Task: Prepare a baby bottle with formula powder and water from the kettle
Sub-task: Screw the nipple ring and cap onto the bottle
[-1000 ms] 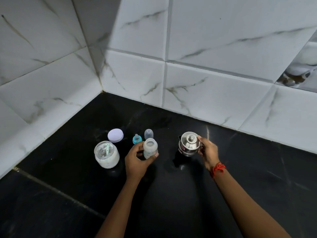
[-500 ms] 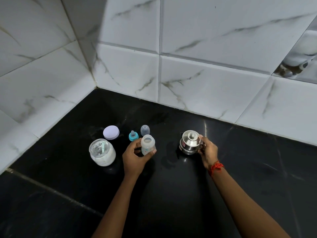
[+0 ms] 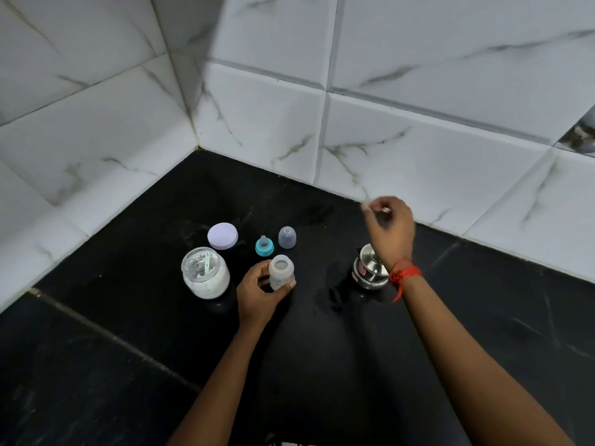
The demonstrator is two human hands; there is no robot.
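Observation:
A small clear baby bottle point(image 3: 281, 273) stands uncapped on the black counter, and my left hand point(image 3: 259, 292) is wrapped around it. The steel kettle point(image 3: 370, 270) sits to its right with its lid on. My right hand point(image 3: 389, 228) hovers above and behind the kettle, off the handle, fingers loosely curled and blurred, holding nothing. Left of the bottle is an open glass jar of white formula powder point(image 3: 206, 275) with a pale green scoop standing in it.
The jar's lilac lid point(image 3: 222, 236) lies behind the jar. A teal ring with the teat point(image 3: 264, 246) and a clear dome cap point(image 3: 287, 237) stand behind the bottle. Tiled walls meet in a corner at the left and back of the counter point(image 3: 322, 349).
My right hand has let go of the kettle's handle and risen above it toward the back wall. My left hand stays on the bottle.

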